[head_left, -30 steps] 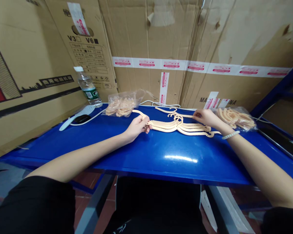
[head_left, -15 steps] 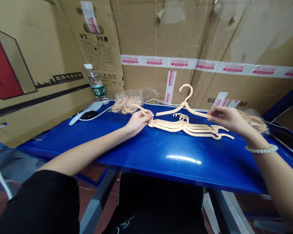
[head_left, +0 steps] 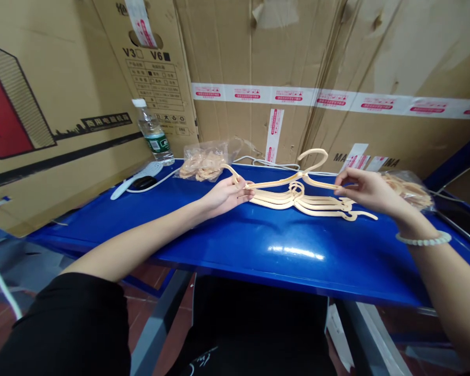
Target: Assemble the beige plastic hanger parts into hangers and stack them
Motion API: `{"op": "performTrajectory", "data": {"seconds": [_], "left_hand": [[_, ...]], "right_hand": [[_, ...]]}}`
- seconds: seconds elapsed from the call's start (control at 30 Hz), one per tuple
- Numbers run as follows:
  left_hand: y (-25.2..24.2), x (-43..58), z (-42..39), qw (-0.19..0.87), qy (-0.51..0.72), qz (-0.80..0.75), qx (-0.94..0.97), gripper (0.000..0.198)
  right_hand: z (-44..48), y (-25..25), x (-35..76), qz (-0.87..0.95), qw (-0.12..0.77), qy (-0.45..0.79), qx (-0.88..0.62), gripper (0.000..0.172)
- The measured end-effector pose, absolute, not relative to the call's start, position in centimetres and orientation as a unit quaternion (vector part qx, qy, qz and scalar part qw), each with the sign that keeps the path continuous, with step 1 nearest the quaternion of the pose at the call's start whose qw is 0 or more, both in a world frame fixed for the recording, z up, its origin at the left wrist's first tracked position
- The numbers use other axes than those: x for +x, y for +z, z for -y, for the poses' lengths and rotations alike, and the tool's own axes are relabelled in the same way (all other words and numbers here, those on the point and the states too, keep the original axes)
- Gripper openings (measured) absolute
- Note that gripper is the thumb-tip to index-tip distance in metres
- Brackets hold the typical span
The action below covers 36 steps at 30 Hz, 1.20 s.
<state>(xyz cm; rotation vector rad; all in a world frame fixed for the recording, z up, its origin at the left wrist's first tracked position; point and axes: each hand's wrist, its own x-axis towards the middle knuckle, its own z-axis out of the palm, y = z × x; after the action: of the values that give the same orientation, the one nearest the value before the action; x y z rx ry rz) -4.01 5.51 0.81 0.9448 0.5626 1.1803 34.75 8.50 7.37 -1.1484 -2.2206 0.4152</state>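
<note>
My left hand (head_left: 224, 197) pinches a small curved hanger end piece (head_left: 230, 169) against the left tip of a beige plastic clothes hanger (head_left: 276, 183). Whether the two are locked together is hidden by the fingers. The hanger's hook points up and leans back to the right. On its right arm tip, my right hand (head_left: 364, 190) is closed, thumb and fingers pressed together. Below and behind my hands lies a neat stack of several similar hangers (head_left: 321, 213) on the blue table (head_left: 235, 250), their curved ends at the right.
A clear bag of beige parts (head_left: 203, 162) lies behind my left hand, another bag (head_left: 409, 190) beyond my right. A water bottle (head_left: 156, 138), a white handled object (head_left: 135, 180) and a dark oval object (head_left: 144, 183) are at left. Cardboard (head_left: 243, 52) walls the back.
The hanger has tilted, its hook swinging back and to the right. Its left tip, apart from the end piece before, now meets it at my left fingers.
</note>
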Motion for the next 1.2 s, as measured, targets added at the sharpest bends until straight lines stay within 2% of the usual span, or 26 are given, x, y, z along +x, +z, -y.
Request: {"op": "performTrajectory", "data": {"seconds": [0.2,0.4,0.9,1.2], "left_hand": [[0.4,-4.2,-6.0,0.699,0.523,-0.267,0.408,0.015],[0.3,-4.3,-6.2,0.681,0.528,-0.267,0.431,0.021],[0.1,-4.2,-6.3,0.545,0.621,-0.317,0.465,0.023],[0.2,-4.0,-6.5,0.525,0.64,-0.321,0.46,0.016]], "right_hand": [[-8.3,7.3,34.6,0.834,0.305,0.165,-0.428,0.034],[-8.3,6.9,34.3,0.844,0.31,0.169,-0.403,0.032],[-7.1,7.2,32.6,0.856,0.281,0.197,-0.385,0.039],[-6.7,7.7,32.8,0.845,0.303,0.192,-0.397,0.037]]}}
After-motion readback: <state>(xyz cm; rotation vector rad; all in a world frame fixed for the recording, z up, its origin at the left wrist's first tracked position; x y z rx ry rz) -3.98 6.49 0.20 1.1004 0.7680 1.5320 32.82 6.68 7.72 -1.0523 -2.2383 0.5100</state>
